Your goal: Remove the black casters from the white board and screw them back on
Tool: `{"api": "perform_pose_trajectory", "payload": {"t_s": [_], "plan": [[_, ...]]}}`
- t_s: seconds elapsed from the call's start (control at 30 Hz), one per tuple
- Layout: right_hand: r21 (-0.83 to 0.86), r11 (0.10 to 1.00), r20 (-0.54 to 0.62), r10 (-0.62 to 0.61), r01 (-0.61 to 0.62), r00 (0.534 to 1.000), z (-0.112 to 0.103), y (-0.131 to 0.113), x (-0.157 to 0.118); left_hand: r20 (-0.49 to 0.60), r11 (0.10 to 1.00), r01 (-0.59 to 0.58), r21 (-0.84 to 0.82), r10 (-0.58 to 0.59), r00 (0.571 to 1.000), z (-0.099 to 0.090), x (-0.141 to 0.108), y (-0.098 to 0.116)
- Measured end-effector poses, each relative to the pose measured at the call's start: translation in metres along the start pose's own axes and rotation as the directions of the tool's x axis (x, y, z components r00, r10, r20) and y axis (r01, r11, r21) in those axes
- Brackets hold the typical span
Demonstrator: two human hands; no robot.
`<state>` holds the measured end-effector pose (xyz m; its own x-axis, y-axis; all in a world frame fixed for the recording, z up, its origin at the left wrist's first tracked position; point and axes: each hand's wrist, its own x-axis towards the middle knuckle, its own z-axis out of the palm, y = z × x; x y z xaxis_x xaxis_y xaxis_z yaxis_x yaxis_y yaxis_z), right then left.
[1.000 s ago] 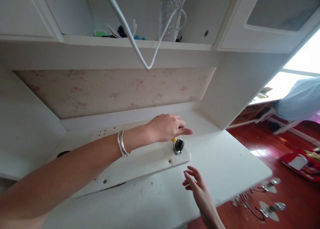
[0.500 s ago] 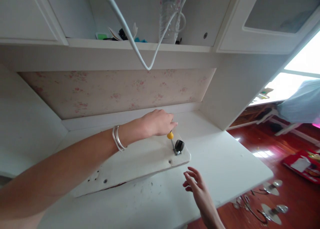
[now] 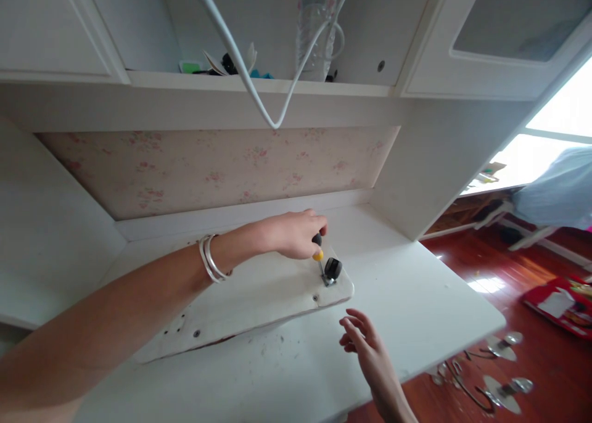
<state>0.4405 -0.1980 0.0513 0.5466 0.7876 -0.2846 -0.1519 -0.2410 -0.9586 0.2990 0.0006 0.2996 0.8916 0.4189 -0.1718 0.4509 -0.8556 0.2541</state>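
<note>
My left hand (image 3: 303, 233), two silver bangles at its wrist, is closed round a screwdriver (image 3: 317, 254) with a black and yellow handle. The screwdriver's metal shaft points down to the mounting plate of a black caster wheel (image 3: 332, 268). That caster sits near the right end of a white board (image 3: 259, 309), which lies flat on the white desk. Fingers loosely apart, my right hand (image 3: 363, 343) hovers before the board's right corner and holds nothing. My left forearm hides part of the board.
Overhead, a white cable (image 3: 275, 126) hangs from a shelf holding a clear plastic bottle (image 3: 316, 34). Wood crumbs (image 3: 272, 347) lie on the desk (image 3: 407, 306). Right, a red toolbox (image 3: 557, 306) and a lamp with metal arms and glass discs (image 3: 502, 391) rest on the floor.
My left hand has shifted its grip on the screwdriver, so the black part of the handle now shows. The caster, the board and my right hand stay in place.
</note>
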Motion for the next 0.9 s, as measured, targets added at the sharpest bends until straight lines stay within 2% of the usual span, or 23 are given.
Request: {"api": "perform_pose_trajectory", "payload": {"t_s": [0.07,0.17,0.2,0.27,0.4,0.57,0.67,0.77,0.83,0.9], "plan": [[-0.002,1.0,0.008,0.005,-0.005,1.0,-0.001,-0.001,0.0,-0.082,0.995,0.084,0.063,-0.079,0.994,0.006,0.001,0.001],[-0.015,1.0,0.005,0.0,0.0,1.0,0.0,-0.002,-0.001,-0.219,0.961,0.215,0.174,-0.175,0.96,0.013,0.001,0.004],[-0.02,1.0,0.011,0.0,0.0,1.0,0.001,-0.002,-0.002,-0.248,0.954,0.228,0.196,-0.177,0.952,0.015,0.001,0.004],[-0.022,1.0,0.007,-0.007,0.007,1.0,0.004,-0.003,-0.004,-0.27,0.962,0.18,0.207,-0.121,0.955,0.017,0.001,0.006],[-0.019,0.999,-0.039,-0.042,0.042,0.998,0.007,-0.003,-0.008,-0.229,0.992,-0.01,0.129,0.04,0.973,0.018,0.0,0.007],[-0.058,0.998,0.039,-0.028,0.031,0.999,0.002,-0.007,-0.008,-0.186,0.999,-0.036,0.04,0.043,0.982,0.016,0.001,0.006],[-0.057,0.998,0.006,-0.037,0.038,0.999,0.003,-0.007,-0.01,-0.002,0.999,-0.047,-0.021,0.047,0.999,0.007,-0.004,0.002],[-0.046,0.998,-0.024,-0.053,0.052,0.998,0.006,-0.004,-0.012,0.149,0.997,-0.082,-0.016,0.083,0.985,-0.001,-0.013,0.0],[-0.045,0.998,-0.002,-0.054,0.054,0.999,0.006,-0.001,-0.011,0.12,0.998,-0.054,0.032,0.05,0.992,-0.004,-0.017,0.001],[-0.054,0.997,0.041,-0.047,0.049,0.998,0.006,0.002,-0.009,0.029,0.995,0.033,0.09,-0.036,0.999,-0.003,-0.018,0.002]]}}
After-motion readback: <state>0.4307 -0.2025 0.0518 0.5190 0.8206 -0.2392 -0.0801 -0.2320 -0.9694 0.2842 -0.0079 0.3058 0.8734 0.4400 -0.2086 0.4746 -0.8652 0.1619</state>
